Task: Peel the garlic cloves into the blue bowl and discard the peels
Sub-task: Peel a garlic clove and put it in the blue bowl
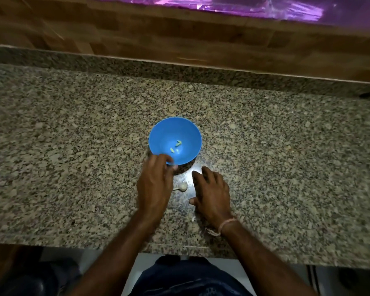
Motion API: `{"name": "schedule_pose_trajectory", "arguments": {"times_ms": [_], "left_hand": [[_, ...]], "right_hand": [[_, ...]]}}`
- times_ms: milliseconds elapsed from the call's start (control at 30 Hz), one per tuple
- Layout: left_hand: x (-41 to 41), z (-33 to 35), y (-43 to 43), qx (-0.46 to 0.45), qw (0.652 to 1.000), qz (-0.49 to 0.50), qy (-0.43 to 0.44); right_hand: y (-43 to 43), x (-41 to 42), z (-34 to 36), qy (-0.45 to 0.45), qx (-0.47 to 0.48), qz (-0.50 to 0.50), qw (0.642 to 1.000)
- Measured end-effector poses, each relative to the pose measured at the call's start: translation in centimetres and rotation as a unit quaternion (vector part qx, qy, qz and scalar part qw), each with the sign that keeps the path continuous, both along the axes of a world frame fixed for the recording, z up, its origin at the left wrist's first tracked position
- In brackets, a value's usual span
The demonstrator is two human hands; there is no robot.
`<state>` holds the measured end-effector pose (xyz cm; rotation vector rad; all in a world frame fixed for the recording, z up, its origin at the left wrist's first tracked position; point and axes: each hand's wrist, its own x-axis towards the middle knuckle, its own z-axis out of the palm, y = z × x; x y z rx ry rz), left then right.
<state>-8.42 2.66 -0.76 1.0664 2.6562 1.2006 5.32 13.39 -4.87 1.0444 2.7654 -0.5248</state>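
Hands flank the garlic [182, 186], just on the near side of the blue bowl [158, 135]

Left hand [154, 184] reaches the bowl's near rim, fingers curled and blurry, so I can't tell if it's pinching anything. Right hand [212, 195] lies flat, fingers spread. The garlic's tail points at the left hand, which looks closer.

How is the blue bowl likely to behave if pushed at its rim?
The blue bowl looks like thin plastic holding only a few small cloves, so probably light. Its base seems narrower than its rim, so a rim push may tip it. On the polished counter it may slide easily.
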Motion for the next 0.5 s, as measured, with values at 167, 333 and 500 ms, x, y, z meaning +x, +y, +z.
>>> {"name": "schedule_pose_trajectory", "arguments": {"times_ms": [167,333,500], "left_hand": [[3.5,-4.7,-2.0,-0.081,0.990,-0.092,-0.064],[2.9,-5.8,-0.2,-0.078,0.988,-0.102,-0.083],[3.3,-3.8,0.1,0.111,0.843,0.057,-0.523]], "right_hand": [[-0.1,0.0,-0.1,0.010,-0.005,-0.012,1.000],[0.0,0.0,0.2,0.031,-0.023,-0.012,0.999],[0.7,0.9,0.2,0.182,-0.170,-0.072,0.966]]}}
